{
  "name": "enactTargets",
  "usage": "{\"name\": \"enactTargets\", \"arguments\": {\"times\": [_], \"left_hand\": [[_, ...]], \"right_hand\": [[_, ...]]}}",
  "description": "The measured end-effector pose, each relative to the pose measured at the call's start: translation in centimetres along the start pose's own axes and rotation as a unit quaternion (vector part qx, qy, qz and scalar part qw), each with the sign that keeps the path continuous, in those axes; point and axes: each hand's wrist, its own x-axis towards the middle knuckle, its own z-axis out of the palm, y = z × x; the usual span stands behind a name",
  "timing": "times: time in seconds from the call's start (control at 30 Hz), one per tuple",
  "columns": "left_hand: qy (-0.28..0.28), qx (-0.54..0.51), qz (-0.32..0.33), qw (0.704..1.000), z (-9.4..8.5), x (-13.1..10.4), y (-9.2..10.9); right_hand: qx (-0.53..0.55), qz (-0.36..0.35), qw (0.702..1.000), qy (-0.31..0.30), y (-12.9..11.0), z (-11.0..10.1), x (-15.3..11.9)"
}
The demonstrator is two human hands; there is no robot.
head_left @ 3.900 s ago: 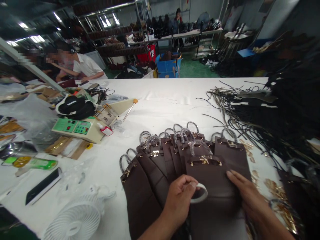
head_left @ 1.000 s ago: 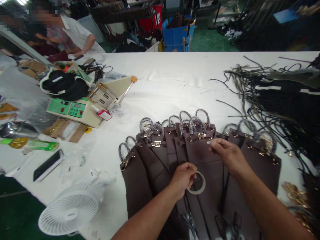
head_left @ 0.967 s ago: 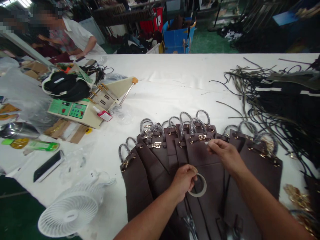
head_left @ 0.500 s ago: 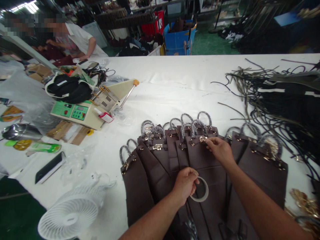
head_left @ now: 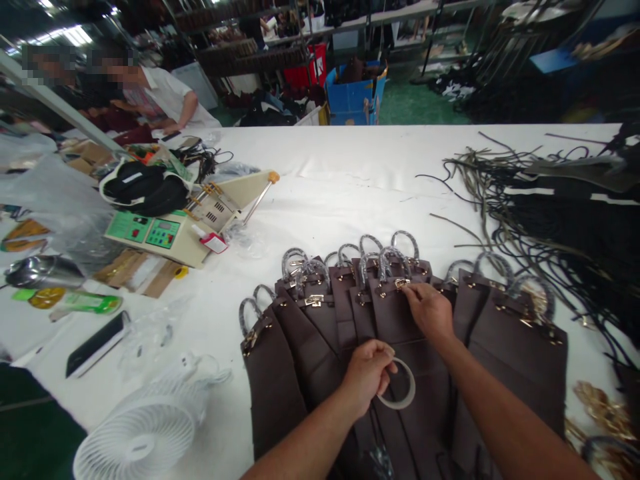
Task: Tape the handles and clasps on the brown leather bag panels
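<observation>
While the brown bag (head_left: 393, 317) lay overlapping other brown bags (head_left: 520, 353) on the white table (head_left: 330, 207), the right hand (head_left: 431, 312) met its gold clasp (head_left: 401, 284) from four o'clock, fingertips drawn together (whether they pinched anything, I could not tell). At seven o'clock from the clasp, the left hand (head_left: 367, 373) held a pale tape roll (head_left: 411, 392) by its nine o'clock edge, fingers curled in. A sideways tug at the clasp, I judged, could drag the bag askew over its neighbours; a slackened left grip could drop the roll. The bag's handle (head_left: 395, 249) pointed toward twelve, away from the wearer, its long axis running roughly eleven to five. Farther out stood a fan (head_left: 140, 443) at eight and a green-panelled machine (head_left: 163, 232) at ten.
</observation>
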Motion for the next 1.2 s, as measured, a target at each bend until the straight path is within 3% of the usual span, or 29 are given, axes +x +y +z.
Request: {"name": "enactTargets", "arguments": {"times": [0.13,0.27,0.37,0.47,0.7,0.83,0.97,1.1,1.2], "left_hand": [[-0.009,-0.013,0.033,0.999,0.2,-1.4,0.9],[-0.01,0.078,0.109,0.991,0.6,-3.2,1.8],[-0.005,0.218,0.202,0.955,0.8,-4.7,2.7],[-0.016,0.342,0.251,0.905,1.0,-5.8,3.6],[-0.011,0.459,0.31,0.832,1.1,-6.4,3.8],[-0.002,0.49,0.333,0.806,0.8,-6.3,3.8],[0.003,0.489,0.328,0.808,0.8,-6.1,3.9],[0.021,0.44,0.297,0.847,0.8,-5.6,4.1],[0.022,0.406,0.293,0.865,0.8,-5.1,4.4]], "right_hand": [[0.06,0.109,0.992,-0.034,-0.7,-1.0,0.3],[0.152,0.237,0.959,-0.036,-3.7,-4.5,-2.8],[0.208,0.226,0.94,-0.146,-6.8,-7.5,-6.4],[0.259,0.193,0.916,-0.239,-8.9,-9.2,-8.8],[0.238,0.198,0.913,-0.267,-9.2,-10.0,-8.8],[0.262,0.186,0.902,-0.288,-9.4,-9.8,-8.8],[0.261,0.182,0.906,-0.28,-9.9,-9.3,-9.1],[0.21,0.146,0.937,-0.239,-9.9,-9.1,-9.4],[0.201,0.148,0.94,-0.233,-9.5,-9.0,-9.3]]}}
